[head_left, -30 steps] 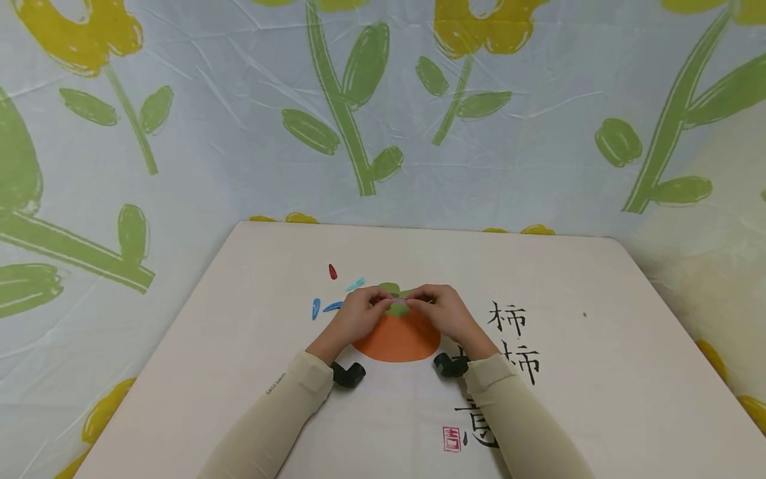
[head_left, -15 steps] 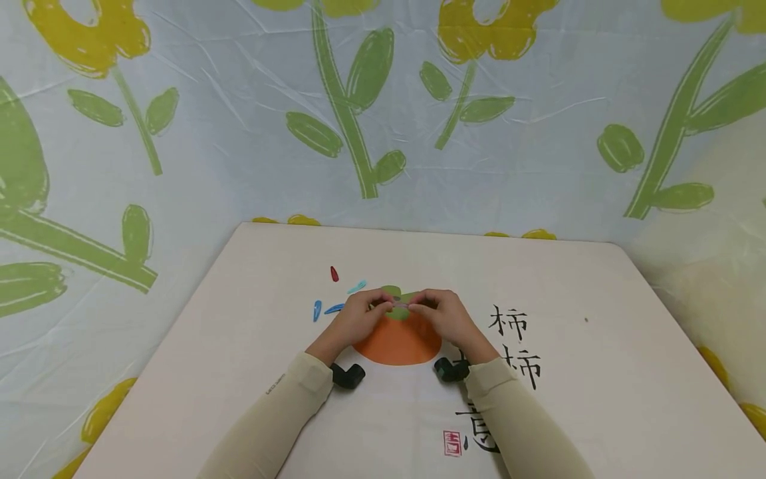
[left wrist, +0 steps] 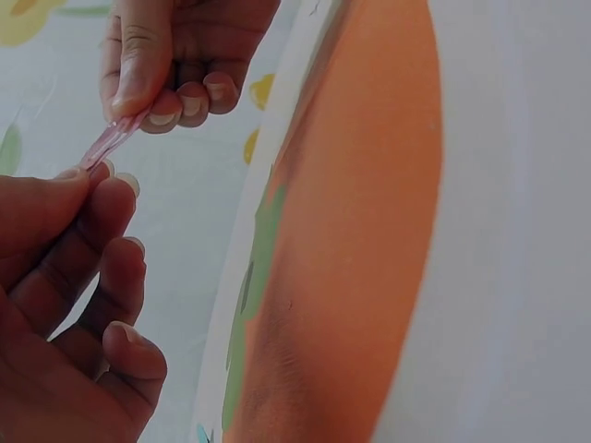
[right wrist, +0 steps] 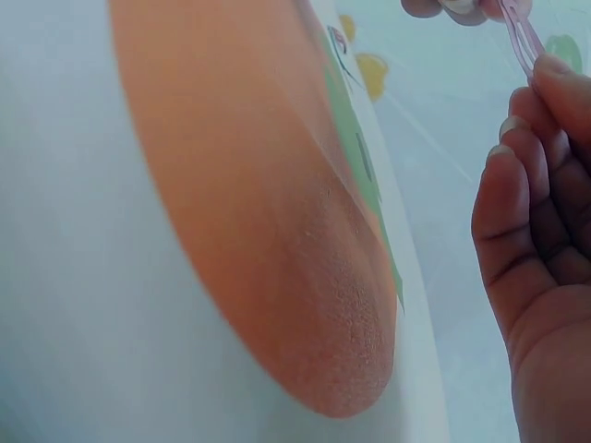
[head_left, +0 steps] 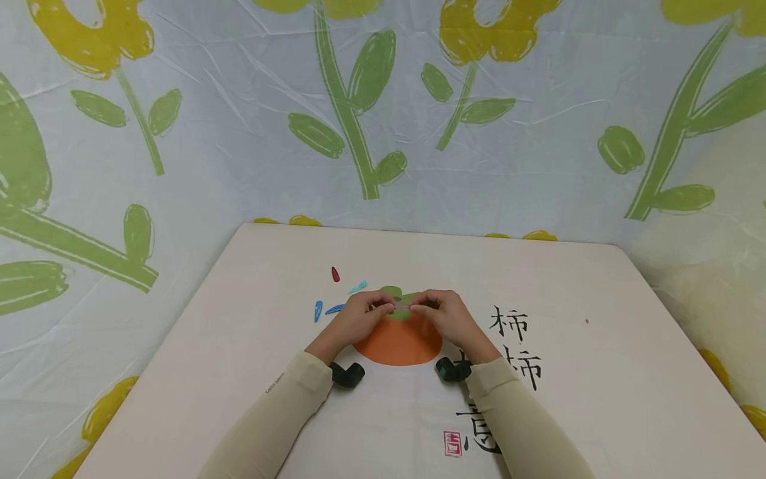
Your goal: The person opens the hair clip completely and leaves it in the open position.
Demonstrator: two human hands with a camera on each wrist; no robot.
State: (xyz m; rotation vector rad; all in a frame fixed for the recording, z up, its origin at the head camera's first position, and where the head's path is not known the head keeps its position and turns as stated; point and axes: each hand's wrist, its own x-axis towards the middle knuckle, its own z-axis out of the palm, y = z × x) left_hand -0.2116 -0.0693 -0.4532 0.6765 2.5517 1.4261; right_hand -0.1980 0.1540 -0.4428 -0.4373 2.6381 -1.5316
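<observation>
A pink snap hair clip (left wrist: 113,143) is stretched between my two hands above the printed orange persimmon. My left hand (head_left: 359,317) pinches one end of it between thumb and index finger. At the other end, the thumb and index finger of my right hand (head_left: 447,318) pinch the clip. In the right wrist view the pink hair clip (right wrist: 523,39) shows a slotted, narrow body. Its ends are partly hidden under the fingertips. To the left of my left hand lie a dark red hair clip (head_left: 335,274), a teal one (head_left: 358,287) and blue ones (head_left: 318,311).
The table (head_left: 574,286) has a pale cover with the orange persimmon print (head_left: 397,344), black characters (head_left: 510,322) and a red seal (head_left: 452,444). A floral curtain (head_left: 239,120) hangs behind it. Dark wrist devices (head_left: 348,375) sit at both cuffs.
The head view has shifted slightly, so the whole scene sits a little lower. Both hands keep their pinch on the pink hair clip, with hardly any movement.
</observation>
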